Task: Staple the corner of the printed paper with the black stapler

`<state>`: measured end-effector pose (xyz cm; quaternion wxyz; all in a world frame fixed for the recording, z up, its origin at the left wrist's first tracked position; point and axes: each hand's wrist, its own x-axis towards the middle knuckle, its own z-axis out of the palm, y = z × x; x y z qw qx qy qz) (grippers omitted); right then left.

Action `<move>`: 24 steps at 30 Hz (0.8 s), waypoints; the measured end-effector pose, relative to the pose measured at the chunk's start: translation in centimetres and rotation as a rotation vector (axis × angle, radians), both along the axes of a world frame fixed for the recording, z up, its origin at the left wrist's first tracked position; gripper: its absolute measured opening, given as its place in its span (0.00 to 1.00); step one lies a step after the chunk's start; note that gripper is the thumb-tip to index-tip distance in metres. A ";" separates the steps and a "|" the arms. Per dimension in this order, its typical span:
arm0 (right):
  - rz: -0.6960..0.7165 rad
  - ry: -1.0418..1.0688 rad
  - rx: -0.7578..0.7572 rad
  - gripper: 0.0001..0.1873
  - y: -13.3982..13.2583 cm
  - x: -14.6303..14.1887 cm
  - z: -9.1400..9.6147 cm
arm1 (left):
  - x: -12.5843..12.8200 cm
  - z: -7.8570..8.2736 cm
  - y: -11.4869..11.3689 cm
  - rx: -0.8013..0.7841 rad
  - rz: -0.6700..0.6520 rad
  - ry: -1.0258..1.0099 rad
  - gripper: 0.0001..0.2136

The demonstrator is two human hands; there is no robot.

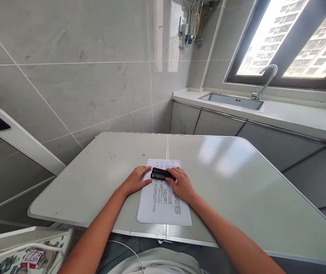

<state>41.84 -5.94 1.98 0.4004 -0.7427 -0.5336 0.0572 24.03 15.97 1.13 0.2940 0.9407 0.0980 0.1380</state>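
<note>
A printed sheet of paper lies on the white folding table, near its front edge. A small black stapler rests on the upper part of the sheet. My left hand lies flat on the sheet's left edge, fingers stretched toward the stapler's left end. My right hand rests on the sheet's right side, its fingers closed around the stapler's right end.
Grey tiled walls stand behind and left of the table. A counter with a sink and tap runs along the right under a window. A white box with a cable sits at lower left.
</note>
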 end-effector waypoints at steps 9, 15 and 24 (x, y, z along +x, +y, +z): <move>-0.017 0.141 0.022 0.18 0.3 0.7 -0.5 | 1.0 -0.8 0.7 -0.007 -0.047 -0.065 0.12; -0.095 0.206 0.144 0.10 -0.6 1.8 0.4 | 1.1 -0.9 0.6 0.011 -0.038 -0.065 0.12; -0.042 0.092 0.288 0.21 -0.4 2.6 -0.1 | 1.1 -1.1 0.6 -0.012 -0.033 -0.060 0.13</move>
